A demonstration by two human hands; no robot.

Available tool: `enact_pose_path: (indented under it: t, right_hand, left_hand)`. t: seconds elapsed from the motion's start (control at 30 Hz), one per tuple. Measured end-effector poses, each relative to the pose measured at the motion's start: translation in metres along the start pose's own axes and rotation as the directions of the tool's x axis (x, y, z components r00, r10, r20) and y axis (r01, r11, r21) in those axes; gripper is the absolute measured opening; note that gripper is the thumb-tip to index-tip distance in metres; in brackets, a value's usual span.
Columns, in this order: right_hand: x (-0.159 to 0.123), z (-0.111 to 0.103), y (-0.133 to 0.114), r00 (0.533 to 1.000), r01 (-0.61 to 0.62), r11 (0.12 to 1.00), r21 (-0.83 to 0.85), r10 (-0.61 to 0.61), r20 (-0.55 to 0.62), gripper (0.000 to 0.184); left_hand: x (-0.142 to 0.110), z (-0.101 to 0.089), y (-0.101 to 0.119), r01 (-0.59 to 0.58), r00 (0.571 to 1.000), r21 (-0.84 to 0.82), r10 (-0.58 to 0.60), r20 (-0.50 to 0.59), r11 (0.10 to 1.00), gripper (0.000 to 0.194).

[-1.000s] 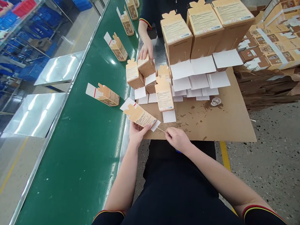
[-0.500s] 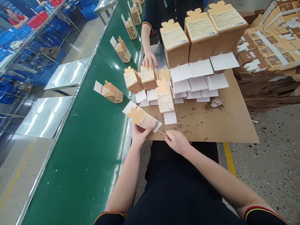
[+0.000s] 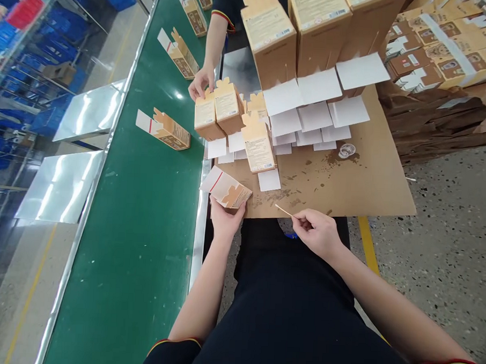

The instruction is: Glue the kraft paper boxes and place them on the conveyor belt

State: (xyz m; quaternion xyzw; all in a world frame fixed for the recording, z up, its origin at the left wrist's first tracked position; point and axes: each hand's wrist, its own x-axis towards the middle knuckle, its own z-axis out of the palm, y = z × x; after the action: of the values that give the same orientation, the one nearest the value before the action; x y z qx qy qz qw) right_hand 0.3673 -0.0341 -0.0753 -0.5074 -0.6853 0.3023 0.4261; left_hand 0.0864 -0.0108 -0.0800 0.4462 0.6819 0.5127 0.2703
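My left hand (image 3: 227, 220) grips a small cardboard box (image 3: 228, 189) from below; its white flap with a red stripe points up and left. My right hand (image 3: 317, 232) pinches a thin cotton swab (image 3: 284, 210), whose tip is apart from the box. Just beyond, another box (image 3: 257, 146) lies on the brown cardboard sheet (image 3: 347, 192) with its white flap toward me. A small clear plastic cup (image 3: 346, 150) sits on the sheet amid dark wet spots.
Stacked boxes (image 3: 273, 49) with white flaps rise at the back of the sheet. A co-worker's hand (image 3: 202, 83) touches a nearer box (image 3: 207, 119). On the green conveyor belt (image 3: 136, 225) at left stand several open boxes (image 3: 170, 131). Flattened cartons (image 3: 445, 56) are piled at right.
My right hand has drawn the swab away from the box, to the right. My left hand has turned the box so its striped flap shows more. The co-worker's hand has shifted left.
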Motion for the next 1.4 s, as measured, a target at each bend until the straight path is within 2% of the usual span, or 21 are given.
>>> enact_pose_path:
  t: [0.1, 0.17, 0.27, 0.37, 0.5, 0.63, 0.7, 0.73, 0.8, 0.83, 0.87, 0.93, 0.97, 1.0, 1.03, 1.07, 1.13, 1.2, 1.23, 1.3, 1.4]
  right_hand:
    - [-0.005, -0.002, -0.004, 1.000, 0.013, 1.000, -0.003, -0.013, -0.001, 0.024]
    - [-0.007, -0.003, -0.004, 1.000, 0.019, 1.000, -0.017, -0.018, 0.015, 0.024]
    - [-0.009, -0.008, 0.000, 1.000, -0.031, 0.998, -0.047, 0.030, -0.003, 0.025]
    - [-0.009, -0.015, 0.005, 0.996, -0.068, 0.997, -0.047, 0.065, -0.055, 0.026]
    - [-0.003, -0.018, 0.007, 0.993, -0.067, 0.997, -0.048, 0.062, -0.097, 0.026]
    - [0.004, -0.017, 0.005, 0.994, -0.034, 0.999, -0.031, 0.030, -0.102, 0.027]
    - [0.003, -0.021, 0.006, 0.992, -0.022, 1.000, -0.021, 0.020, -0.124, 0.026]
    - [0.002, -0.024, 0.007, 0.990, -0.034, 0.999, -0.027, 0.030, -0.141, 0.025]
    - [-0.002, -0.032, 0.010, 0.980, -0.088, 0.995, -0.056, 0.076, -0.185, 0.026]
    - [-0.004, -0.036, 0.012, 0.973, -0.121, 0.990, -0.071, 0.104, -0.207, 0.027]
    - [-0.006, -0.039, 0.014, 0.966, -0.147, 0.986, -0.080, 0.126, -0.227, 0.029]
    - [-0.007, -0.043, 0.017, 0.957, -0.160, 0.984, -0.078, 0.135, -0.258, 0.031]
    - [-0.006, -0.045, 0.018, 0.955, -0.147, 0.987, -0.070, 0.123, -0.269, 0.032]
    - [-0.005, -0.046, 0.019, 0.955, -0.128, 0.990, -0.065, 0.105, -0.278, 0.033]
    - [-0.004, -0.046, 0.019, 0.954, -0.110, 0.992, -0.065, 0.087, -0.285, 0.033]
    - [-0.003, -0.047, 0.019, 0.953, -0.098, 0.993, -0.069, 0.074, -0.294, 0.033]
    - [-0.004, -0.049, 0.018, 0.949, -0.093, 0.992, -0.086, 0.062, -0.310, 0.032]
    - [-0.006, -0.054, 0.017, 0.941, -0.089, 0.990, -0.107, 0.048, -0.336, 0.030]
    - [-0.007, -0.059, 0.018, 0.934, -0.087, 0.989, -0.120, 0.039, -0.354, 0.029]
    - [-0.004, -0.072, 0.020, 0.917, -0.098, 0.983, -0.157, 0.028, -0.398, 0.029]
    - [0.017, -0.101, 0.029, 0.905, -0.130, 0.963, -0.236, 0.018, -0.425, 0.026]
  left_hand:
    - [0.001, 0.002, 0.002, -0.029, 1.000, 0.016, 0.029, -0.009, 0.999, 0.074]
    - [0.004, -0.007, 0.005, -0.040, 0.999, 0.076, 0.042, -0.023, 0.996, 0.072]
    - [0.014, -0.040, 0.009, 0.000, 0.986, 0.189, 0.031, -0.163, 0.982, 0.078]
    - [0.028, -0.086, 0.008, 0.021, 0.937, 0.159, 0.036, -0.348, 0.987, 0.093]
    - [0.045, -0.136, -0.006, 0.026, 0.923, 0.049, -0.006, -0.385, 0.998, 0.104]
    - [0.047, -0.154, -0.024, 0.204, 0.918, 0.046, -0.175, -0.357, 0.978, 0.105]
    - [0.036, -0.153, -0.026, 0.232, 0.882, 0.041, -0.192, -0.430, 0.972, 0.106]
    - [0.029, -0.151, -0.024, 0.209, 0.851, 0.057, -0.152, -0.503, 0.976, 0.103]
    - [0.014, -0.142, -0.015, 0.100, 0.781, 0.136, 0.007, -0.625, 0.986, 0.088]
    - [0.009, -0.133, -0.009, 0.027, 0.769, 0.168, 0.087, -0.633, 0.985, 0.076]
    - [0.006, -0.122, -0.001, -0.046, 0.794, 0.168, 0.138, -0.593, 0.985, 0.064]
    - [0.013, -0.089, 0.015, -0.117, 0.919, 0.035, 0.122, -0.375, 0.992, 0.048]
    - [0.021, -0.067, 0.023, -0.086, 0.972, -0.070, 0.069, -0.224, 0.994, 0.045]
    - [0.032, -0.043, 0.030, -0.015, 0.998, -0.168, 0.003, -0.068, 0.986, 0.045]
    - [0.045, -0.018, 0.036, 0.074, 0.996, -0.236, -0.063, 0.055, 0.969, 0.048]
    - [0.058, 0.007, 0.042, 0.155, 0.984, -0.274, -0.122, 0.133, 0.949, 0.050]
    - [0.081, 0.052, 0.050, 0.294, 0.946, -0.302, -0.231, 0.227, 0.907, 0.056]
    - [0.093, 0.081, 0.055, 0.390, 0.908, -0.316, -0.304, 0.288, 0.865, 0.063]
    - [0.095, 0.089, 0.056, 0.418, 0.894, -0.329, -0.321, 0.312, 0.846, 0.067]
    - [0.088, 0.090, 0.057, 0.443, 0.880, -0.368, -0.319, 0.352, 0.818, 0.073]
    - [0.064, 0.066, 0.053, 0.461, 0.857, -0.397, -0.280, 0.433, 0.794, 0.075]
